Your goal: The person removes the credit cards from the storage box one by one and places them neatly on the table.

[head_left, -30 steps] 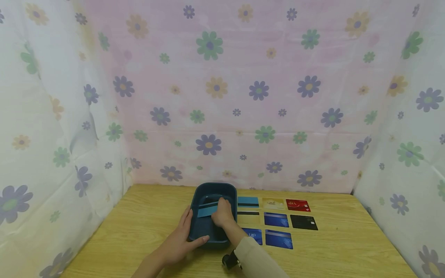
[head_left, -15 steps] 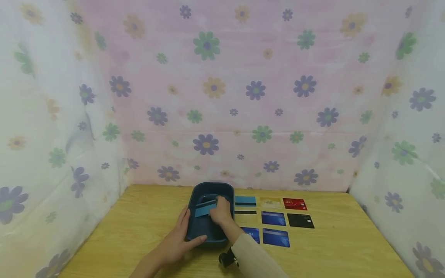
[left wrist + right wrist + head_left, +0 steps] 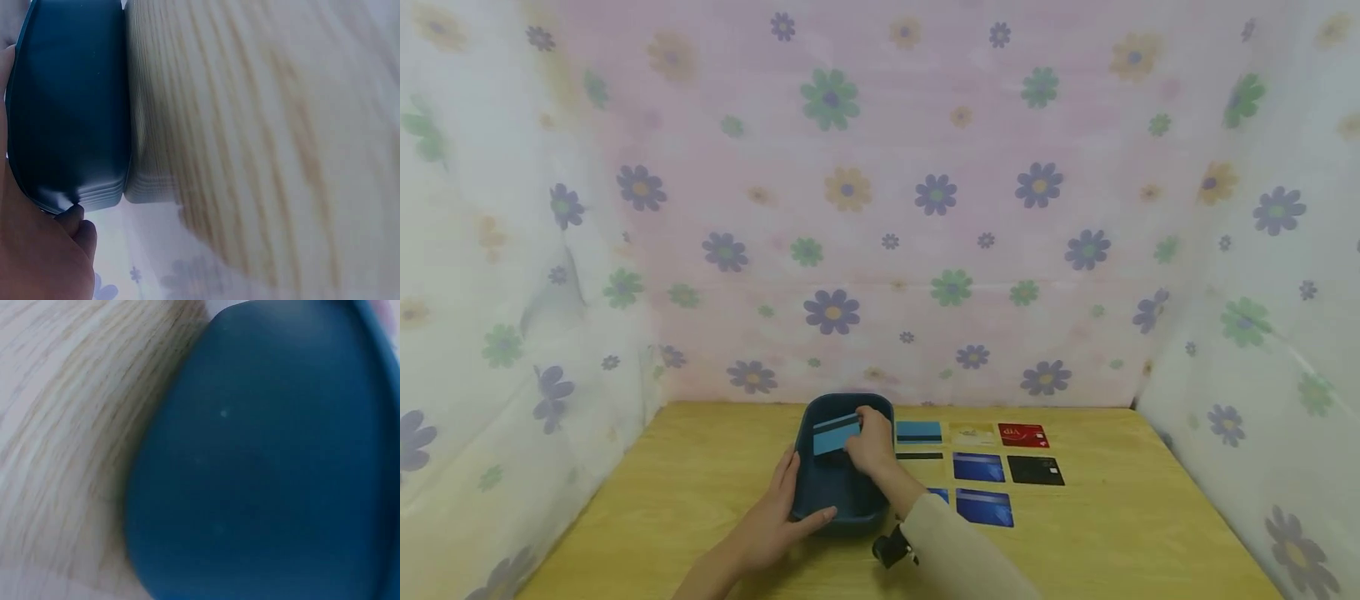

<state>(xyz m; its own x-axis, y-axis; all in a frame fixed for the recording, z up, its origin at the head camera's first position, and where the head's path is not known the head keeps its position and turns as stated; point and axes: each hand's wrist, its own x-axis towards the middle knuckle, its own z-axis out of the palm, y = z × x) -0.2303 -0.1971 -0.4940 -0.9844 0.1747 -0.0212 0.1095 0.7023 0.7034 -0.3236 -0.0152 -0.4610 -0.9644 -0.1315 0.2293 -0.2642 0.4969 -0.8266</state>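
A deep dark-blue plastic box (image 3: pixel 842 496) stands on the wooden table. My left hand (image 3: pixel 767 521) holds it at the near left, fingers along the outer left wall and thumb over the near rim. In the left wrist view, curled fingers (image 3: pixel 78 228) touch the box's wall (image 3: pixel 69 112). Over the box, my right hand (image 3: pixel 876 442) pinches a light-blue card (image 3: pixel 835 435) with a dark stripe by its right end. The card is tilted, and its pinched end is hidden by the fingers. The right wrist view shows mostly box wall (image 3: pixel 262 456), with neither hand nor card clear.
Right of the box, several cards lie in rows: light blue (image 3: pixel 919 432), gold (image 3: pixel 973 434), red VIP (image 3: pixel 1023 435), black (image 3: pixel 1036 470) and blue (image 3: pixel 984 507). The right forearm partly covers another blue card (image 3: pixel 938 497). Flowered cloth (image 3: pixel 880 250) walls the table on three sides.
My right hand has raised the light-blue card a little, toward the far end of the box. The left hand keeps its hold on the box. The head view has turned slightly right.
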